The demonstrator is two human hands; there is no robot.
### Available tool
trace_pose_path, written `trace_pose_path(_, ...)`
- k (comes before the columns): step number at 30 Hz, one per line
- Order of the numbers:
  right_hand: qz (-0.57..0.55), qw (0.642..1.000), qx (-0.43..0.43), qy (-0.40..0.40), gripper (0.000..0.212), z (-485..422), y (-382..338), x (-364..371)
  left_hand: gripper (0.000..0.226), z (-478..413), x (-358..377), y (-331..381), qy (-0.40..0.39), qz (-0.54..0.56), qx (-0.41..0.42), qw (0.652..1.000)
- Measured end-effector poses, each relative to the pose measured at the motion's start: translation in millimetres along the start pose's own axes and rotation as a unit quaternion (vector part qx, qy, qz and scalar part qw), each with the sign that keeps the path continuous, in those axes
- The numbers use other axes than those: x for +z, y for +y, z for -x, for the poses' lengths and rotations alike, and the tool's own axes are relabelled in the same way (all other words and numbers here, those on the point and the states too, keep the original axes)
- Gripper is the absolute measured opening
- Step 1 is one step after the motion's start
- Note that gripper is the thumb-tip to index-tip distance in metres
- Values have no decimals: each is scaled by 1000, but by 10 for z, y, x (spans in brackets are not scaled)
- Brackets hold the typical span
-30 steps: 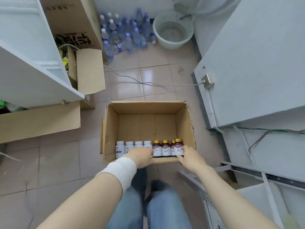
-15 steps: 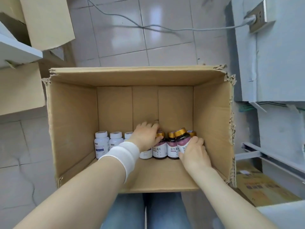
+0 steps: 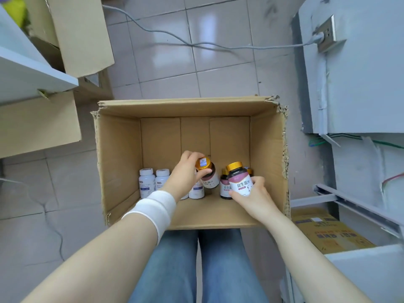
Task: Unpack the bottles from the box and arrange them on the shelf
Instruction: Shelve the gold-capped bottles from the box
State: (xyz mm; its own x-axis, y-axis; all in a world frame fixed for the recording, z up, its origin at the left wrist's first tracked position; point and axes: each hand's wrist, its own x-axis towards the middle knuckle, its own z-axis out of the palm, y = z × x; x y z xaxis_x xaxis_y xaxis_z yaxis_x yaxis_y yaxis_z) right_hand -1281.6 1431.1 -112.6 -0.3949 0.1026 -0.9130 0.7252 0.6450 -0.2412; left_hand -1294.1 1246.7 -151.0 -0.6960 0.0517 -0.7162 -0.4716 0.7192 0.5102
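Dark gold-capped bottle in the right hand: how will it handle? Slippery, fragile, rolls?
Probably rigid: the dark bottle keeps its shape gripped by the right hand. Its glossy wall and smooth label hint it may be slippery. Round body, so it likely rolls if laid down; squat, so upright it should stand steadily.

Four white bottles point(image 3: 147, 182) and four dark gold-capped bottles point(image 3: 225, 187).

Open cardboard box point(image 3: 118, 149): white bottles point(image 3: 147, 182) upright left; dark gold-capped bottles point(image 3: 240, 184) right, two raised.
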Motion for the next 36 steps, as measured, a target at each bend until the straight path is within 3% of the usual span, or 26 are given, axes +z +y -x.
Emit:
trace_pose_path(6, -93, 993, -67, 26, 50, 804, -91, -141, 36, 611, -628, 333, 68, 125, 45, 989)
trace_pose_path(13, -241, 961, -74, 109, 53, 1829, -4, -77, 20, 1373, -1051, 819, 1, 220, 119, 968)
trace_pose_path(17, -473, 867, -93, 122, 33, 2442, 58, 327, 17, 1807, -1056, 957, -83, 274, 133, 949)
trace_pose_path(20, -572, 802, -114, 125, 29, 2903, 133, 618, 22, 2192, -988, 1045, -122, 234, 146, 954)
trace_pose_path(29, -679, 661, -167, 270, 30, 4157, 1154, 1030, 20, 3477, -302, 1470, -284, 218, 215, 909)
trace_pose_path(36, -703, 560, -176, 401, 12, 5229, 2518, 1870, 10, 5044, 837, 1342, -449, 134, 276, 839)
